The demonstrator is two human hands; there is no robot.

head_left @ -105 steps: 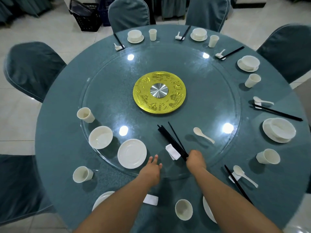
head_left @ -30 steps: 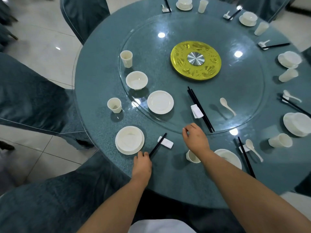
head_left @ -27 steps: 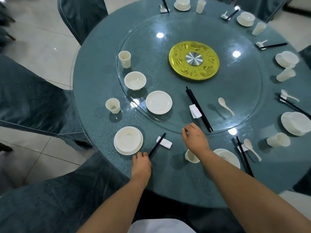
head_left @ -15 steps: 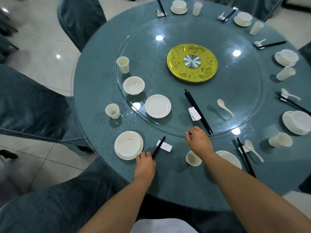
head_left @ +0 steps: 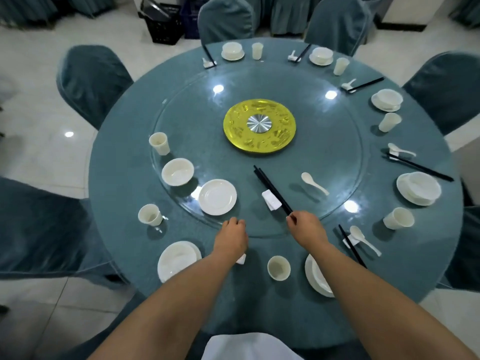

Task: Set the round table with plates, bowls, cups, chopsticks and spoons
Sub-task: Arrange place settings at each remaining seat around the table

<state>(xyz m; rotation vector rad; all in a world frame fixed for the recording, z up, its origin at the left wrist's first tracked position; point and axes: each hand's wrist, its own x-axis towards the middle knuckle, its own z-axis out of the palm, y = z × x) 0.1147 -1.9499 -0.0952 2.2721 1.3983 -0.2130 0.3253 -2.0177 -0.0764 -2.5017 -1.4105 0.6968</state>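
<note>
On the glass turntable (head_left: 337, 141) lie black chopsticks (head_left: 270, 187) across a white rest (head_left: 271, 200), a loose spoon (head_left: 314, 183), a plate (head_left: 217, 196), a bowl (head_left: 178, 172) and a cup (head_left: 159, 143). My right hand (head_left: 306, 228) pinches the near end of those chopsticks. My left hand (head_left: 232, 237) rests curled on the turntable's near rim, nothing in it. In front of me on the cloth are a plate (head_left: 179, 258), a cup (head_left: 278, 268), a bowl on a plate (head_left: 318, 279) and a small white rest (head_left: 241, 259) half hidden by my left forearm.
A yellow disc (head_left: 259, 126) marks the turntable's centre. Place settings ring the far and right rim, such as a bowl on a plate (head_left: 418, 188) and a cup (head_left: 398, 218). A lone cup (head_left: 150, 214) stands left. Covered chairs (head_left: 91, 79) surround the table.
My left hand has let go of the chopsticks by the near plate and moved up to the turntable rim. My right hand has reached forward onto the chopsticks on the glass.
</note>
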